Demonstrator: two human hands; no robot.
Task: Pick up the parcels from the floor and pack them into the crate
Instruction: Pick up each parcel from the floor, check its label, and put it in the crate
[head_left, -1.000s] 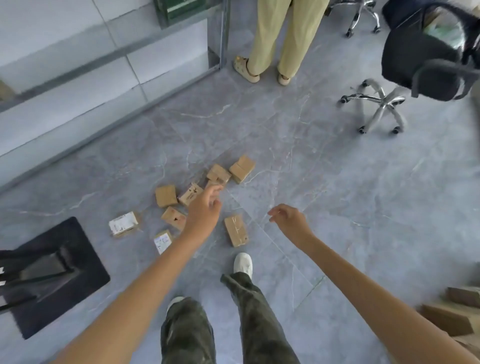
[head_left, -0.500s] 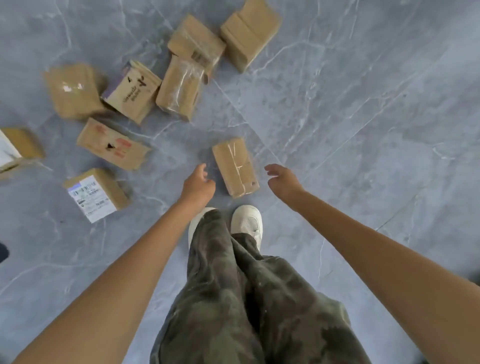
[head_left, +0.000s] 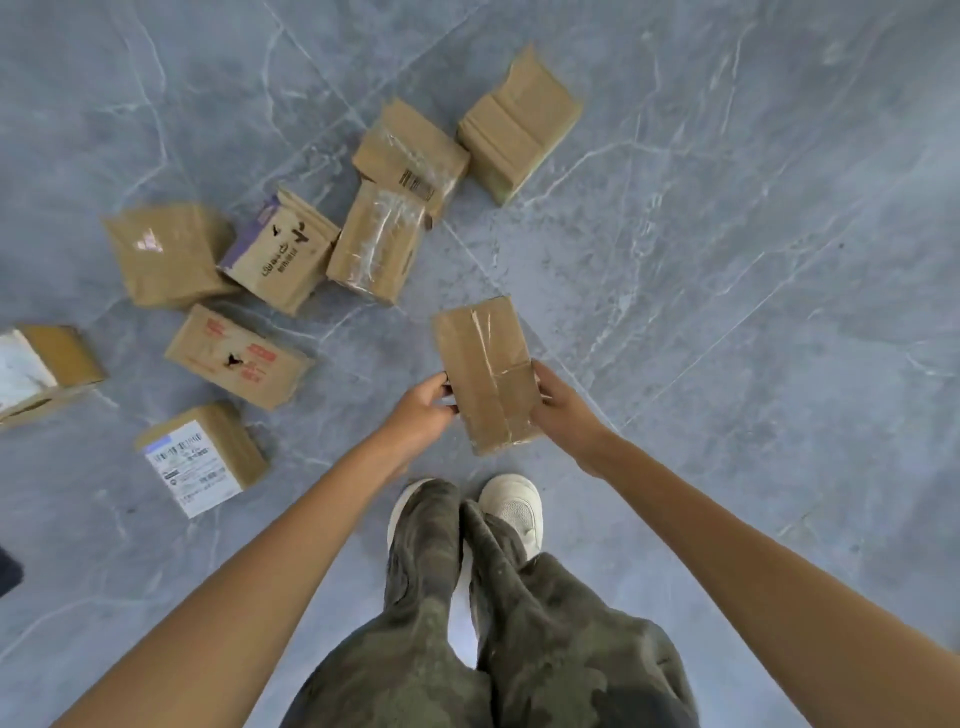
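Note:
A taped brown cardboard parcel (head_left: 485, 371) lies on the grey floor just ahead of my feet. My left hand (head_left: 423, 408) grips its left edge with curled fingers. On the opposite edge, my right hand (head_left: 558, 402) holds it the same way. Several other brown parcels lie scattered to the left and beyond: one with a white label (head_left: 200, 460), one with red print (head_left: 236, 356), one with black lettering (head_left: 278, 252), a plastic-wrapped one (head_left: 376, 241) and a far one (head_left: 517, 124). No crate is in view.
My white shoes (head_left: 511, 512) and camouflage trousers stand just behind the held parcel. A parcel with a white face (head_left: 44, 369) sits at the left edge. Bare grey marble floor (head_left: 753, 260) stretches to the right.
Both hands have closed in on the near parcel from either side and now hold its edges; before they hovered open beside it. My view has dropped closer to the floor.

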